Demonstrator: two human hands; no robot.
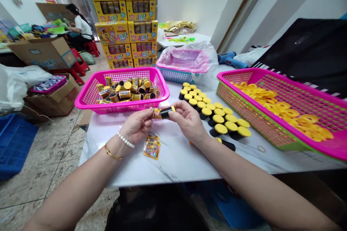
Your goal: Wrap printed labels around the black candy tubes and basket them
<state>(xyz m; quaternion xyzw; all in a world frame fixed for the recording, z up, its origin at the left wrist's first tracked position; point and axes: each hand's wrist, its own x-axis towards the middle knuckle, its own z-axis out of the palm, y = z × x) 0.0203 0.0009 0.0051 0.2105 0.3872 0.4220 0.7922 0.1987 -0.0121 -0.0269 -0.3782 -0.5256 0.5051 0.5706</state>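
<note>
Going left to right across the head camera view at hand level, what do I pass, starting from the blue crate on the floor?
Blue plastic crate → left hand → yellow-and-black tube → right hand → rows of yellow-capped black tubes → pink-and-green basket of yellow rings

We can read very little here with certainty. The yellow cartons stacked beyond the far edge of the worktop each carry a line of bold red-and-white Chinese characters on the front, with a small blue round badge at the right end, but the characters are too blurred for us to spell out. The printed packet near the worktop's front edge and the yellow wrapper of the tube show colourful print, also unreadable. The white label on the cardboard box is illegible too.
</note>
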